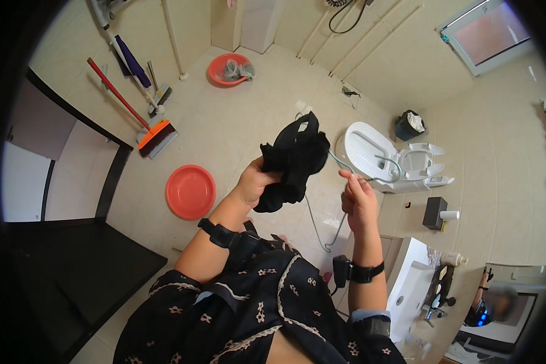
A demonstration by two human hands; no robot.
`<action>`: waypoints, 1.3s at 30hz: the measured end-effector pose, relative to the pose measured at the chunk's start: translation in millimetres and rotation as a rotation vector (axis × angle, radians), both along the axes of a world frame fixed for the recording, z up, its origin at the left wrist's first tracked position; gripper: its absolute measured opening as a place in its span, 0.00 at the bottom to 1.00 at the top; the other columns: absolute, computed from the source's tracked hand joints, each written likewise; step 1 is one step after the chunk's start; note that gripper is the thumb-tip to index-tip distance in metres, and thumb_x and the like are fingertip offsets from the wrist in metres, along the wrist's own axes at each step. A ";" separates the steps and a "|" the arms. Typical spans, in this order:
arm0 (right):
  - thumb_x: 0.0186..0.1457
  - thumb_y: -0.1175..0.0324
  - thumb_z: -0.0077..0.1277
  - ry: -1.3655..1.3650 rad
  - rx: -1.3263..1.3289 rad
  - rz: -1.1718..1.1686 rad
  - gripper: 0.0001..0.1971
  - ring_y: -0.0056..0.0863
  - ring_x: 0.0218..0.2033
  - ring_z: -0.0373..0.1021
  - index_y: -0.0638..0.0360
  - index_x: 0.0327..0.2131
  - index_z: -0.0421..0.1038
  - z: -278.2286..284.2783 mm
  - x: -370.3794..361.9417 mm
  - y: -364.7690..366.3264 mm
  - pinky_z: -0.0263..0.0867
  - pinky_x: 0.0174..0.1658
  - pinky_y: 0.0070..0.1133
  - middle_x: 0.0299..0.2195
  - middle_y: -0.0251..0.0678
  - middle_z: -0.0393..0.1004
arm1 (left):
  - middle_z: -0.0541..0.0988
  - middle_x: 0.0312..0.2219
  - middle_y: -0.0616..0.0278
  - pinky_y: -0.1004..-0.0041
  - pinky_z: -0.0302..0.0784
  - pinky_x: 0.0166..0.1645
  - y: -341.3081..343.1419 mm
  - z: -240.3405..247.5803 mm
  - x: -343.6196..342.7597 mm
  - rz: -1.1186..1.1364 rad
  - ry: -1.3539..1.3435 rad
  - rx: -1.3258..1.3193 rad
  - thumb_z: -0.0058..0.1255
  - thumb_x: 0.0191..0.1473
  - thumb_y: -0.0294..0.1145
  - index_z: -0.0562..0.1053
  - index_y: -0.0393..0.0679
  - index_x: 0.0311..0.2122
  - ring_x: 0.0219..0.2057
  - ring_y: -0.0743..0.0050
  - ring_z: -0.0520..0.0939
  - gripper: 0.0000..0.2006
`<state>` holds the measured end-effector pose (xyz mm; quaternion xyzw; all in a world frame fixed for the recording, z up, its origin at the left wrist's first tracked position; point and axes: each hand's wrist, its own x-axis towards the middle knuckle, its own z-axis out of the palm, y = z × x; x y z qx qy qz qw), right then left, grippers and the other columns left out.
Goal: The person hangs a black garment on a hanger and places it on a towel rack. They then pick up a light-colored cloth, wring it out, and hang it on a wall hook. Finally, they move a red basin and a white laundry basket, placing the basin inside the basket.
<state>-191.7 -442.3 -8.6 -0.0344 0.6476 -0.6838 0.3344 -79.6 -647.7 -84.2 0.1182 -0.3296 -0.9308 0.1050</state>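
A bunched black garment (297, 161) is gripped in my left hand (253, 184), in front of my chest. A loop or strap of it stands up at the top; its exact kind is hidden by the folds. My right hand (359, 197) pinches a thin green wire clothes hanger (314, 225) near its neck. The hanger's hook curves out to the right of my fingers. One end of the hanger hangs low between my hands, and part of its frame passes behind the black garment.
A red basin (190, 192) sits on the floor at left; another basin (215, 71) with grey cloth stands farther off. A broom (155, 138) leans by the left wall. At right are a squat toilet (361, 148), a bin (401, 128) and a washbasin (406, 285).
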 end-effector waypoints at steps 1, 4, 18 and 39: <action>0.55 0.58 0.49 0.001 -0.028 0.025 0.15 0.07 0.11 0.45 0.58 0.40 0.68 -1.2 -2.4 -13.5 0.37 0.14 0.12 0.13 0.15 0.51 | 0.77 0.37 0.58 0.71 0.73 0.45 -5.2 -3.0 3.4 -0.011 0.016 -0.023 0.49 0.44 0.17 0.70 0.35 0.44 0.37 0.68 0.78 0.18; 0.54 0.58 0.50 0.009 0.030 0.138 0.17 0.07 0.12 0.46 0.57 0.43 0.68 -6.5 -0.8 -58.3 0.38 0.15 0.11 0.15 0.15 0.54 | 0.77 0.38 0.60 0.70 0.73 0.46 -22.3 0.9 20.7 -0.042 0.069 -0.076 0.48 0.41 0.12 0.72 0.38 0.44 0.38 0.68 0.78 0.20; 0.54 0.48 0.45 -0.211 -0.111 0.726 0.25 0.13 0.23 0.60 0.65 0.40 0.70 -28.2 -20.7 -169.8 0.55 0.26 0.13 0.23 0.25 0.65 | 0.76 0.40 0.64 0.76 0.69 0.50 -73.4 11.7 56.0 0.168 0.237 -0.215 0.48 0.41 0.08 0.72 0.40 0.44 0.41 0.74 0.76 0.22; 0.38 0.84 0.44 0.636 -0.194 0.583 0.18 0.13 0.26 0.63 0.60 0.36 0.72 -4.8 -178.0 -239.0 0.60 0.30 0.13 0.25 0.23 0.69 | 0.73 0.40 0.48 0.63 0.69 0.46 -119.4 20.5 13.9 0.936 0.099 -0.062 0.38 0.50 0.29 0.61 0.34 0.46 0.37 0.62 0.74 0.17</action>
